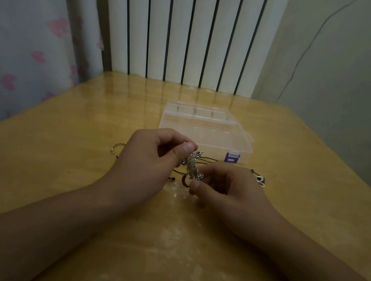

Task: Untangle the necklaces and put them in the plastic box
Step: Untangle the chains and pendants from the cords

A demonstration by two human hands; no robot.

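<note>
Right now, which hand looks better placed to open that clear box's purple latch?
Probably the right hand. It sits just in front of the purple latch on the plastic box. The left hand is farther away. Both pinch the silver necklace, so one must let go.

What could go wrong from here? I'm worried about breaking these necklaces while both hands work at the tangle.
The left hand and right hand both pinch the silver necklace, with dark cords running through it; pulling apart might tighten the knot or snap a cord. The plastic box looks closed, so it may need a free hand to open.
</note>
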